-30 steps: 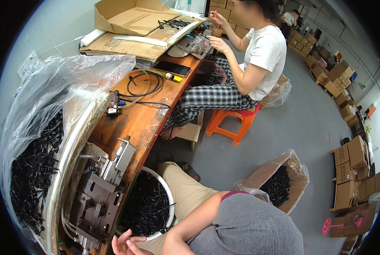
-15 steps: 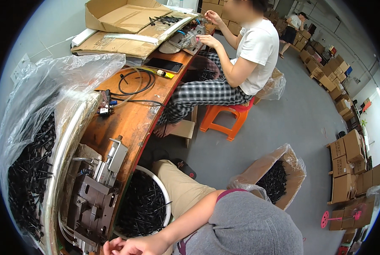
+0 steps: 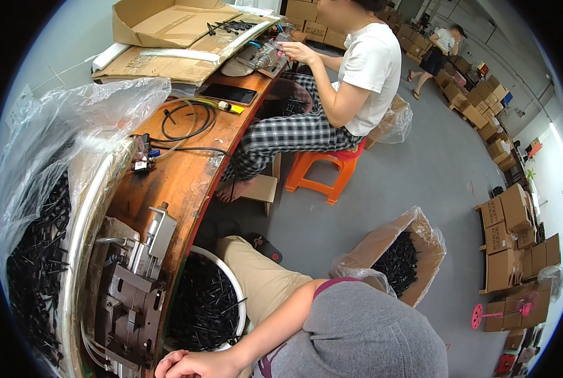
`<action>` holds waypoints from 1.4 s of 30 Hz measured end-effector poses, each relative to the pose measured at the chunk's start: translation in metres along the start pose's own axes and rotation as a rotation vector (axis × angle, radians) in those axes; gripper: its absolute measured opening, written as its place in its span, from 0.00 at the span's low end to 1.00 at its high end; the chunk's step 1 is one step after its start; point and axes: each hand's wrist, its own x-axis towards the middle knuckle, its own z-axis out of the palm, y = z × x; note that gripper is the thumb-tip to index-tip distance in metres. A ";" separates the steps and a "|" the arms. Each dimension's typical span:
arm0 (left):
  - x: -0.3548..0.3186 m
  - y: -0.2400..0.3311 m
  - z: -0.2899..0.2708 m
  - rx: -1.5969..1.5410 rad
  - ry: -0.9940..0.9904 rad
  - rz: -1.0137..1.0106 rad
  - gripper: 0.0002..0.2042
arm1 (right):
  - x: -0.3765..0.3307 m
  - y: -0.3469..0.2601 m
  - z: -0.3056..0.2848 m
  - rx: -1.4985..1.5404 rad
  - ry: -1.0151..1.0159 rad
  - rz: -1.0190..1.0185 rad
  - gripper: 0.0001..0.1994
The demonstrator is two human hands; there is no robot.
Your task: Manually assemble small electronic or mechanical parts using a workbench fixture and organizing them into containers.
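Observation:
My right hand (image 3: 196, 365) is low in the head view, close to the near end of a metal clamping fixture (image 3: 130, 315) on the wooden bench. Its fingers are curled together, and anything between them is hidden from this side. Below the bench edge, next to my forearm, stands a tub with a white rim (image 3: 239, 299), full of thin black plastic parts (image 3: 206, 302). My left hand is out of the picture.
A plastic-lined container of black parts (image 3: 39, 271) flanks the bench on the left. A black cable (image 3: 190, 134) and a phone (image 3: 229, 94) lie farther along. A co-worker (image 3: 369, 75) sits on an orange stool (image 3: 322, 173). Behind me is a lined carton (image 3: 427, 264).
My right hand's fingers have drawn closer together beside the fixture. The whole view has shifted slightly. The co-worker's raised hand has come down to the bench device, and a distant person has moved.

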 end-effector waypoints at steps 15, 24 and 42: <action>0.007 -0.008 0.004 0.062 -0.047 -0.008 0.28 | -0.007 -0.016 -0.009 -0.639 -0.016 0.063 0.18; 0.010 -0.009 0.008 0.088 -0.093 -0.015 0.28 | -0.010 -0.002 -0.005 -0.551 0.012 -0.134 0.23; 0.017 -0.009 0.010 0.112 -0.152 -0.019 0.28 | -0.007 0.000 -0.003 -0.747 -0.023 -0.157 0.23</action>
